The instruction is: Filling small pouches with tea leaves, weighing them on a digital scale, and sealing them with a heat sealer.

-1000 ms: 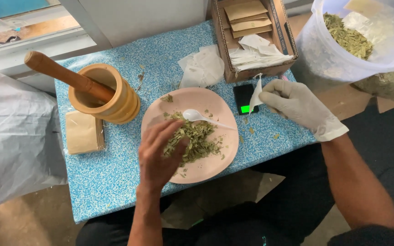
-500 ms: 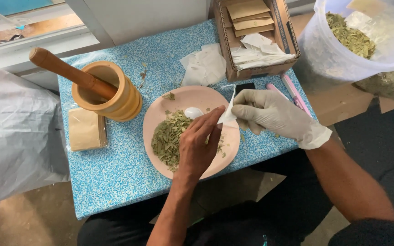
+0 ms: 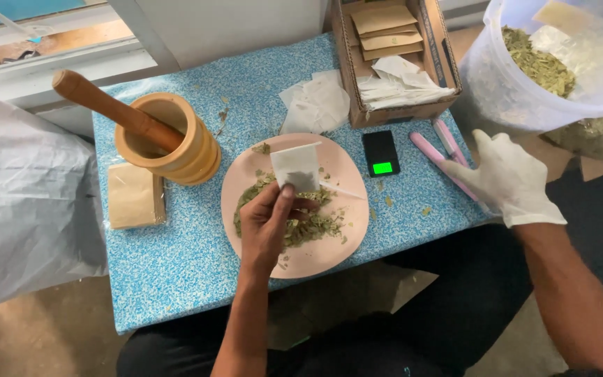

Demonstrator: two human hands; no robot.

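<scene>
A small white paper sachet is pinched upright between the thumb and fingers of the bare left hand, held just above the pink plate. Whether anything is inside the sachet yet cannot be told. Under it, a heap of dried green leaves lies spread across the plate, so most of the leaf is not yet bagged, and a white spoon lies partly hidden among it.

The gloved right hand holds nothing: its fingers are spread and it rests over the pink pens at the table edge, well apart from the left hand. Between the hands sits a small black scale with a lit green display, nothing on it.

Further out lie loose empty sachets, a cardboard box of more sachets and brown envelopes, a wooden mortar with its pestle, and a tub of more leaves, all suggesting much work remains.
</scene>
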